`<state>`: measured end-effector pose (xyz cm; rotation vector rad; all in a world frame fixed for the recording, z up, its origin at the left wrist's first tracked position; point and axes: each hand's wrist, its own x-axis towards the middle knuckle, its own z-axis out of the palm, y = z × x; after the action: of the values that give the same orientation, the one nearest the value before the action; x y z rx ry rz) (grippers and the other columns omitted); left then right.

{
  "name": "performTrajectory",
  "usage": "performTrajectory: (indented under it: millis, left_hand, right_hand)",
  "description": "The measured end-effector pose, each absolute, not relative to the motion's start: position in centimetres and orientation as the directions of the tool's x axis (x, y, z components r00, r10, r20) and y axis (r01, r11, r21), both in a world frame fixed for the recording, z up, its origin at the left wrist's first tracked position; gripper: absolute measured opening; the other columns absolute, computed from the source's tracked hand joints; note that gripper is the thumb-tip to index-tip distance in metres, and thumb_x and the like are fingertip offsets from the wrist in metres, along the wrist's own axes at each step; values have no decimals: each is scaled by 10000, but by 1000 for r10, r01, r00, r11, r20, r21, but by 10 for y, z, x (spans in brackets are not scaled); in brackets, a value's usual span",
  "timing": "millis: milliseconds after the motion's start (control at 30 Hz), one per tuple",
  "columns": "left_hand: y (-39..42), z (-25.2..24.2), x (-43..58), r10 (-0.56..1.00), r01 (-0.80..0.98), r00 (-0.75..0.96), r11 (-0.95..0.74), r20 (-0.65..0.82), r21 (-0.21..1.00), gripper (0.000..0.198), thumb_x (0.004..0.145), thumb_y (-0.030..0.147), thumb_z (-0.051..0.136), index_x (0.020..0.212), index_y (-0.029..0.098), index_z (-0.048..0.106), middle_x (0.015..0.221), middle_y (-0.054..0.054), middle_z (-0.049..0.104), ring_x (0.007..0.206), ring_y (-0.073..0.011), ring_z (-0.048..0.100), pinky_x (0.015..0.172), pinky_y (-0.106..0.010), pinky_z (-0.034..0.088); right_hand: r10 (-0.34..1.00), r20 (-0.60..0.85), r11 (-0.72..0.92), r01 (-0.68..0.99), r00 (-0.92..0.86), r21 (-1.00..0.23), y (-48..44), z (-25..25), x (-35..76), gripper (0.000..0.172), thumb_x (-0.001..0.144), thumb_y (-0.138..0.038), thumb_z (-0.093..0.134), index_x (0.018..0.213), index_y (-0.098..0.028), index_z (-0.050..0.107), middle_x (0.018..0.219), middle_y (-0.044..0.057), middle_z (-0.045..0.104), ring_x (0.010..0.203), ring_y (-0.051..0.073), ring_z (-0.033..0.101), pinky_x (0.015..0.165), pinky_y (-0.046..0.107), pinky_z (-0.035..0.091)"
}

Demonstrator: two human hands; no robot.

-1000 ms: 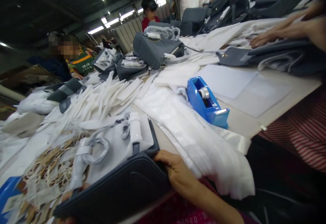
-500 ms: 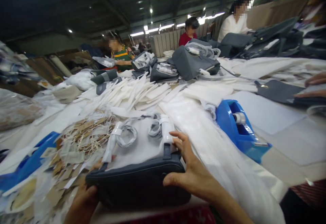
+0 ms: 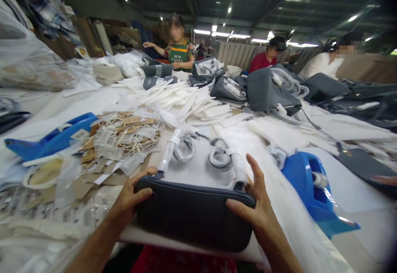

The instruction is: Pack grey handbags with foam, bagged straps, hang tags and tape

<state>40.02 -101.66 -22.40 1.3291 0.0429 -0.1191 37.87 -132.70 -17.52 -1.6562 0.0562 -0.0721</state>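
Note:
A dark blue-grey handbag [image 3: 192, 215] lies at the table's near edge, its long narrow side facing me. My left hand [image 3: 132, 194] grips its left end, thumb on the near face and fingers over the top edge. At the right end, my right hand [image 3: 252, 200] holds the bag with the thumb pressed on the near face and the index finger raised. Beyond the edge stretch two straps, each with a coiled cord wrapped in pale film: a left coil [image 3: 184, 149] and a right coil [image 3: 220, 159]. White wrapping [image 3: 238, 167] covers the right strap.
Blue tape dispensers stand at right [image 3: 310, 186] and left [image 3: 58, 134]. Paper tags with strings [image 3: 127, 134] are heaped left of the bag. White foam sheets [image 3: 186, 101] and grey bags [image 3: 269, 91] lie farther back. Several co-workers are across the table; a hand shows at far right.
My view has swung left, so the scene sits farther right. My left hand's fingers now show over the bag's top edge, and the bag's near face is turned more squarely to me.

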Motion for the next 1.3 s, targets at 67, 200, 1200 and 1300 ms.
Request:
performTrajectory:
  millis: [67, 200, 1200, 1300]
  left_hand:
    - [-1015, -228, 398, -68, 125, 991, 241, -112, 962, 500, 604, 398, 800, 1009, 188, 596, 934, -52, 633, 765, -187, 602, 658, -238, 517]
    - [-1019, -230, 395, -49, 91, 996, 269, -80, 959, 366, 644, 389, 766, 885, 170, 601, 812, -9, 548, 675, -132, 534, 588, -199, 472]
    - [-1042, -227, 403, 154, 68, 988, -409, -4, 910, 320, 780, 498, 632, 828, 215, 489, 711, 43, 534, 692, -178, 546, 662, -272, 422]
    - [-1049, -225, 395, 164, -33, 974, -589, 159, 807, 271, 829, 437, 594, 941, 202, 521, 870, -27, 592, 847, -241, 569, 786, -357, 449]
  right_hand:
    - [-109, 18, -95, 8, 994, -995, -1325, -176, 380, 1005, 647, -370, 773, 1490, -351, 226, 1336, 85, 545, 1116, 274, 593, 961, 480, 461]
    - [-158, -7, -125, -27, 987, -992, -1322, -182, 378, 1012, 680, -371, 754, 1503, -363, 164, 1292, 81, 579, 1133, 283, 579, 945, 482, 467]
    - [-105, 118, -449, 59, 987, -891, -1330, -242, 386, 403, 847, -523, 569, 1105, -244, 703, 1168, 52, 685, 1130, 277, 590, 1072, 498, 374]
    - [-88, 138, -444, 85, 987, -892, -1330, -243, 384, 411, 851, -528, 562, 1098, -235, 711, 1151, 56, 692, 1118, 278, 590, 1074, 505, 366]
